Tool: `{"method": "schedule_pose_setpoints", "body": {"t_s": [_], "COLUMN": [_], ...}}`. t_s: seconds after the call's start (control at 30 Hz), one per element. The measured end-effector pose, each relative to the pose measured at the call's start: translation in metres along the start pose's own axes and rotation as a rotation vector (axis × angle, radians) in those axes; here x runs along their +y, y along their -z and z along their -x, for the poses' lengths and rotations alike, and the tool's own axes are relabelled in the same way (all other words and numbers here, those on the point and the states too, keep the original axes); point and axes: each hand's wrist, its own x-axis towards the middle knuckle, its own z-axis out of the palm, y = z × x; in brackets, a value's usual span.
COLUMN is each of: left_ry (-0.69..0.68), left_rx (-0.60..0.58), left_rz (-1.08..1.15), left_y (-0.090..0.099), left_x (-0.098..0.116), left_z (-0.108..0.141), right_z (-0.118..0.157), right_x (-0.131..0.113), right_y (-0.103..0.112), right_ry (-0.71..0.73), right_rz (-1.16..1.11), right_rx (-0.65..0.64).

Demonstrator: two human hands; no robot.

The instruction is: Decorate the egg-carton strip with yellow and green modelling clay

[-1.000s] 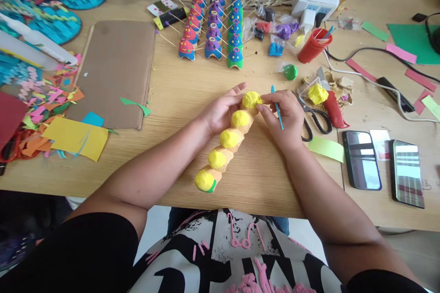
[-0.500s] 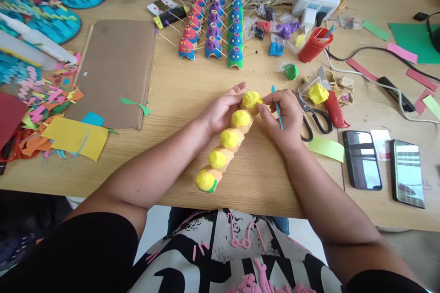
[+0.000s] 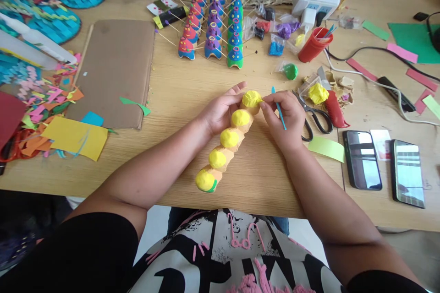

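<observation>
A bumpy egg-carton strip (image 3: 229,139) runs diagonally over the table, each bump topped with yellow clay and a green patch on the nearest one. My left hand (image 3: 223,109) grips its far end, thumb beside the last bump. At that bump's right side, my right hand (image 3: 286,116) pinches a small bit of yellow clay that touches the cap. A thin blue tool (image 3: 279,112) is also held between the fingers of my right hand.
Three painted strips (image 3: 213,27) with pins stand at the back. Scissors (image 3: 318,119), a yellow clay lump (image 3: 318,94) and two phones (image 3: 363,160) lie right. Cardboard (image 3: 115,73) and paper scraps are left; a red cup (image 3: 313,46) stands back right.
My right hand has shifted slightly right, drawing its fingertips a little away from the far yellow cap, and the blue tool has tilted slightly. My left hand and the strip look nearly still.
</observation>
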Motion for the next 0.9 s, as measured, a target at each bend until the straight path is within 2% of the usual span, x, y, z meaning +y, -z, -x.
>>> {"method": "schedule_pose_setpoints", "body": {"t_s": [0.23, 0.5, 0.67, 0.9], "left_ry": [0.032, 0.011, -0.003, -0.007], "left_rx": [-0.009, 0.006, 0.034, -0.042], "left_rz": [0.025, 0.005, -0.01, -0.06], "left_y": [-0.0006, -0.0054, -0.0077, 0.0], "left_x": [0.0003, -0.0047, -0.0045, -0.0028], "left_z": [0.001, 0.005, 0.0064, 0.0012], "right_z": [-0.0006, 0.0016, 0.0031, 0.002], "right_x": [0.0022, 0.001, 0.0023, 0.0043], "right_y": [0.0017, -0.0027, -0.0051, -0.0066], "right_ry": [-0.013, 0.003, -0.016, -0.01], "right_rz": [0.05, 0.167, 0.171, 0.116], "right_rx": [0.031, -0.077, -0.051, 0.0]}}
